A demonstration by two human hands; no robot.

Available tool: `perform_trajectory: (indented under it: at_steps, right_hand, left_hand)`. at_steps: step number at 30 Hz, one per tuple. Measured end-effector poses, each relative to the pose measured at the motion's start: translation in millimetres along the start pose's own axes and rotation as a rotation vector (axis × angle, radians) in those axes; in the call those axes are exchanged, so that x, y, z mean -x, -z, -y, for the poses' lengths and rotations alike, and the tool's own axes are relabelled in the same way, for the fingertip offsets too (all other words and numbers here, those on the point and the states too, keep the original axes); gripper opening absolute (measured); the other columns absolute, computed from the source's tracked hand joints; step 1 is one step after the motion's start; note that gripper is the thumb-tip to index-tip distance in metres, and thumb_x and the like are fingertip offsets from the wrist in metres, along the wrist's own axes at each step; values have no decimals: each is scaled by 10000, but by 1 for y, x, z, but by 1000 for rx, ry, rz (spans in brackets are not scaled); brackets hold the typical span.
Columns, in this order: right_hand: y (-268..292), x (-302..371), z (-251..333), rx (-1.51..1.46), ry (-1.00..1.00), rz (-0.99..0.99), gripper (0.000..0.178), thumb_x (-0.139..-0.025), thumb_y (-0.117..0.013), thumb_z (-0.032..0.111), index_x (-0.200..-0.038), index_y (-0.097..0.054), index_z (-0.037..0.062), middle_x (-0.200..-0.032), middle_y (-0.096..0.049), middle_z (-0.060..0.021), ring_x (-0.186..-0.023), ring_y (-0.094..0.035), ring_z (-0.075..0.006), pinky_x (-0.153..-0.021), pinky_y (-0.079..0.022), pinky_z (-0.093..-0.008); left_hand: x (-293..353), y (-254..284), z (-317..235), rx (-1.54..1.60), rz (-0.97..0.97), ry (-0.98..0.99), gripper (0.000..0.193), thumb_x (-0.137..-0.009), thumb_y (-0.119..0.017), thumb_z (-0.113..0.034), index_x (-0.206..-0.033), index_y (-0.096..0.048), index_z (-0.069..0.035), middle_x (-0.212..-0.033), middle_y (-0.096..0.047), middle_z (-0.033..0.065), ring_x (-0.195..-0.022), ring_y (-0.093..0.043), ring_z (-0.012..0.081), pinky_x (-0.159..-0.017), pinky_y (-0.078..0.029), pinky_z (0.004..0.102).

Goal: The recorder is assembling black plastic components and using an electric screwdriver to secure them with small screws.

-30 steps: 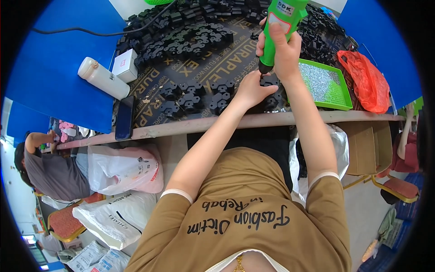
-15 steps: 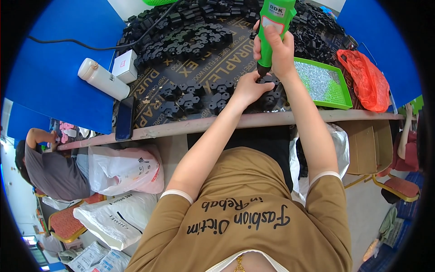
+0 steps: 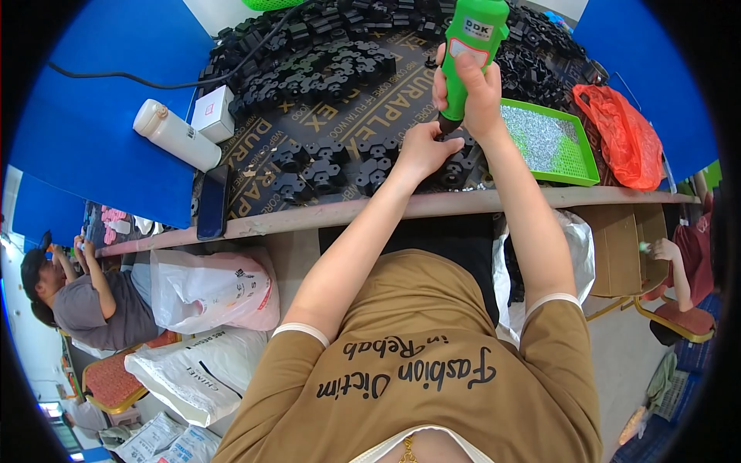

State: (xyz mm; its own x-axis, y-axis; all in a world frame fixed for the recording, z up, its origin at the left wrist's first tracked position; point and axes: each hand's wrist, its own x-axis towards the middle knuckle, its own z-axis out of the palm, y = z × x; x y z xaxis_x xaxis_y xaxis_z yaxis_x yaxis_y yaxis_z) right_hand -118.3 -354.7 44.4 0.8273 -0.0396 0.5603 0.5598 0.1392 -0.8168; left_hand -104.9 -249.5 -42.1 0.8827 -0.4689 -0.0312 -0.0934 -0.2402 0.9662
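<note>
My right hand is wrapped round a green electric screwdriver, its thumb lying along the body. The tool points down, slightly tilted, and its black tip comes down at the fingers of my left hand. My left hand is closed on a black plastic part at the table's near edge, thumb stretched across it. The fingers hide the tip's contact point and most of that part's top. Just left of it stand several similar black plastic parts.
A green tray of small silvery pieces lies right, beside a red plastic bag. Left are a white bottle, a white box and a phone. Piled black parts fill the back. Co-workers sit on both sides.
The screwdriver and my right hand have shifted very slightly right; my left hand stays almost still. The left co-worker has raised their head and hands; the right one's hand has moved nearer the cardboard box.
</note>
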Motion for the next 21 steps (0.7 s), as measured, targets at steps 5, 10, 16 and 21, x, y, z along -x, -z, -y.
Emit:
perform_trajectory:
  at_steps: [5,10,16,21]
  right_hand:
    - [2,0,1,-36,-13,-30,537,-876,-564,528,-987,-524,4,-599,-526,-64,-465,-502,-135,-456,-416,-255]
    - [2,1,1,-37,0,-13,537,-874,-571,528,-984,-523,4,-599,-529,-63,-465,-503,-135,-454,-416,-255]
    - [-8,-1,6,92,22,43,499,-908,-553,477,-1055,-531,1,-604,-532,-60,-479,-505,-127,-468,-405,-245]
    - [4,-9,31,57,133,-74,458,-940,-517,442,-1066,-525,2,-618,-530,-65,-482,-500,-134,-462,-412,-255]
  left_hand:
    - [2,-1,-3,37,10,-28,227,-778,-739,-168,-903,-693,16,-761,-666,17,-674,-560,70,-651,-456,251]
    - [7,0,-7,15,0,-29,235,-776,-743,-172,-895,-691,24,-758,-665,20,-675,-561,71,-654,-457,251]
    - [2,-1,3,10,-22,-83,271,-742,-735,-210,-962,-710,-54,-753,-681,73,-690,-625,129,-686,-480,278]
    - [-4,-4,8,58,-7,-145,293,-743,-718,-199,-994,-698,-49,-785,-689,88,-724,-642,146,-711,-492,282]
